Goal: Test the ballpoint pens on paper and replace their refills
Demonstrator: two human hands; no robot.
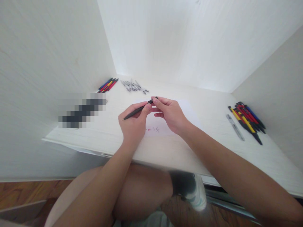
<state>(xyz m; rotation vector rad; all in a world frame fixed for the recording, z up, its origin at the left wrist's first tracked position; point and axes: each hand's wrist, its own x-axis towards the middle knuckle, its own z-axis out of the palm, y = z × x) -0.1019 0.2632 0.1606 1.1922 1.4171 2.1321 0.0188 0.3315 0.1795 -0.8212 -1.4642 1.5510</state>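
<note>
A black pen (134, 112) is held slantwise above the desk, its pointed tip toward the lower left. My left hand (133, 121) is closed around its barrel. At the upper end, the thumb and fingers of my right hand (169, 112) pinch the pen's black top, while its lower fingers curl below. Both hands are close together over a white sheet of paper (187, 116), which bears small red and dark marks near its lower edge.
At the back left lie colored pens (108, 85) and several clear pen parts (133, 85). More colored pens (248, 118) are piled at the right, beside a clear pen (235, 127). A pixelated dark object (81, 113) is at left. White panels enclose the desk.
</note>
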